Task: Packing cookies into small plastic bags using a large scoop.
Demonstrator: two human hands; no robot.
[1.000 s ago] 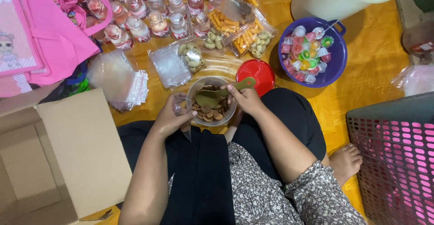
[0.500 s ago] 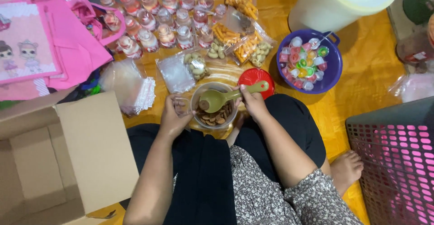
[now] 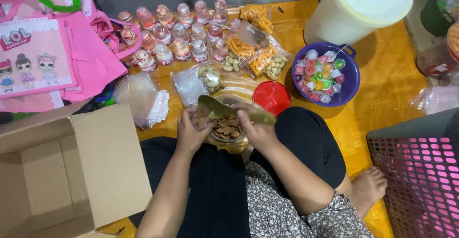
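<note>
Tipped now from level to slanting: olive-green scoop, bowl end swung up and to the left, handle running down-right across the rim of the clear jar. Long axis thus upper-left to lower-right, bowl over the jar's far-left edge, handle end past the knuckles. Right hand clamped on the handle, nearer the scoop by far. Left hand wrapped against the jar's left wall, steadying it, touching no part of the scoop that shows. Jar wedged between both hands on the lap, holding small brown biscuits. Just beyond, a red lid on the orange mat, a clear bag of pale nuts; farther right a purple bowl of jelly cups; at left an open cardboard box.
</note>
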